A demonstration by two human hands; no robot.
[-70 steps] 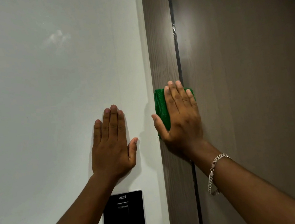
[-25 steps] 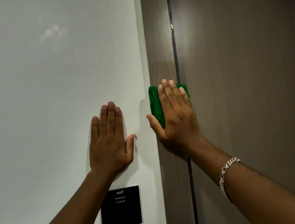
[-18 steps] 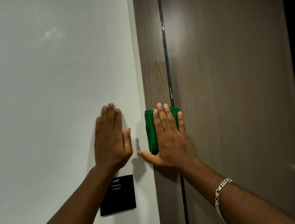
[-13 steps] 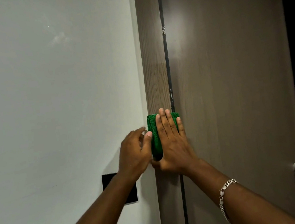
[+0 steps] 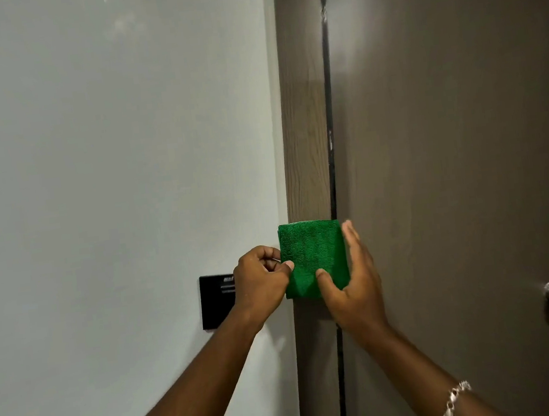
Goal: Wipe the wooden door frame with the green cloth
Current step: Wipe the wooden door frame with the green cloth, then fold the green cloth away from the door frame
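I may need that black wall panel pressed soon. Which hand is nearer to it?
Left. The left hand overlaps the black panel at its right edge while pinching the green cloth. The right hand is farther right, on the cloth's other side against the door frame.

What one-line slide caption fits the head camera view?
Both hands hold a folded green cloth against the wooden door frame: left hand pinching its edge, right hand gripping the other side.

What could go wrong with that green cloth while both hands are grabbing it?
The green cloth is only pinched at its edges: left hand by thumb and finger, right hand mostly by the thumb. It might slip and fall. It also sticks out past the door frame toward the wall, so wiping could miss wood or catch in the dark gap beside the door.
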